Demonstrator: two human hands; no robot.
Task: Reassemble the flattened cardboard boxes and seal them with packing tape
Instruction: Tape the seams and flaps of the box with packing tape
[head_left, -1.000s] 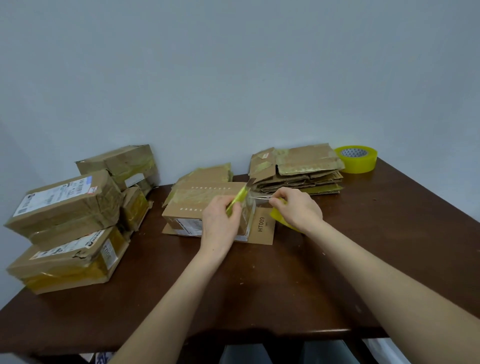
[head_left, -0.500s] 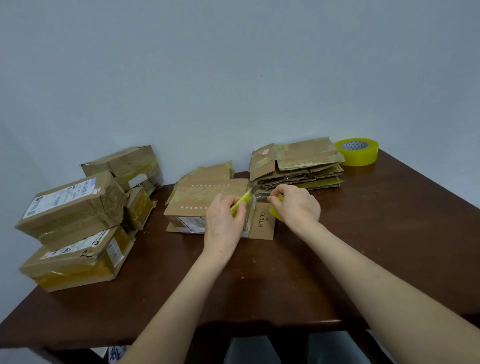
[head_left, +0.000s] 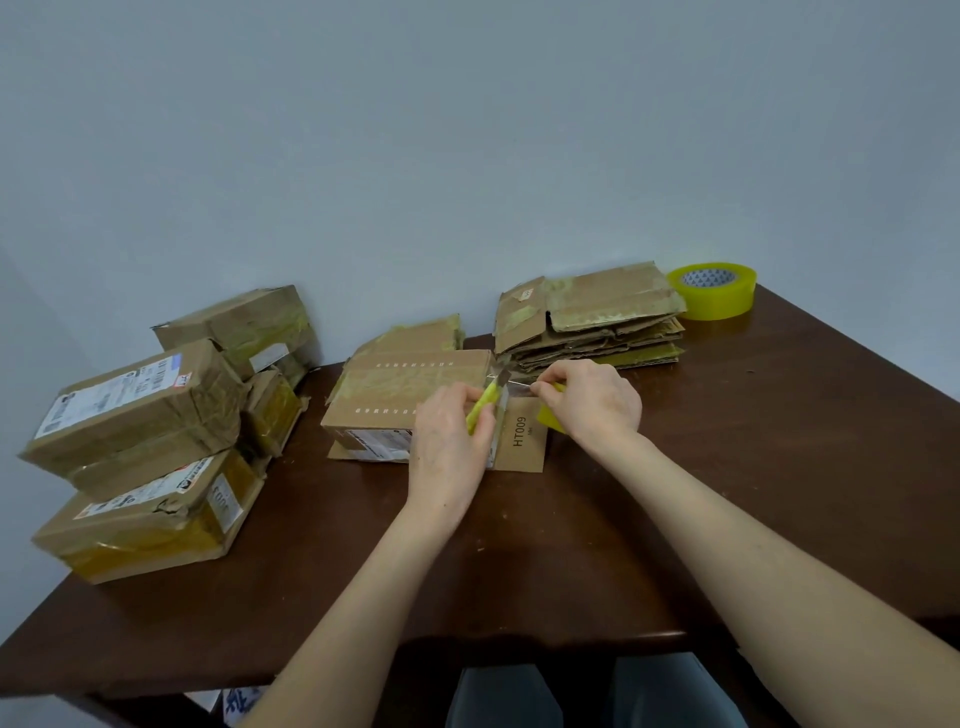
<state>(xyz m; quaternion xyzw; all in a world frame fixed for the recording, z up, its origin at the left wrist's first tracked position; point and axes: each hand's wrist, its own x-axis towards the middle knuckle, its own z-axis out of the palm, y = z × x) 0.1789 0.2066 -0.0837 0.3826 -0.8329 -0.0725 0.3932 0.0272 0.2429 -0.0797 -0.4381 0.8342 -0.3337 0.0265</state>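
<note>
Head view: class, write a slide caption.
Left hand holds a yellow utility knife to clear tape stretched from brown cardboard box to right hand.

Dark wooden desk with a soft sheen; matt, creased cardboard boxes under glossy yellowish tape; glossy plastic tape roll; yellow plastic cutter.

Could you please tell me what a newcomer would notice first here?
In the middle, the left hand holds a yellow knife against clear tape that the right hand pinches beside a cardboard box. Sealed boxes pile at the left; a yellow tape roll sits at the far right corner.
</note>
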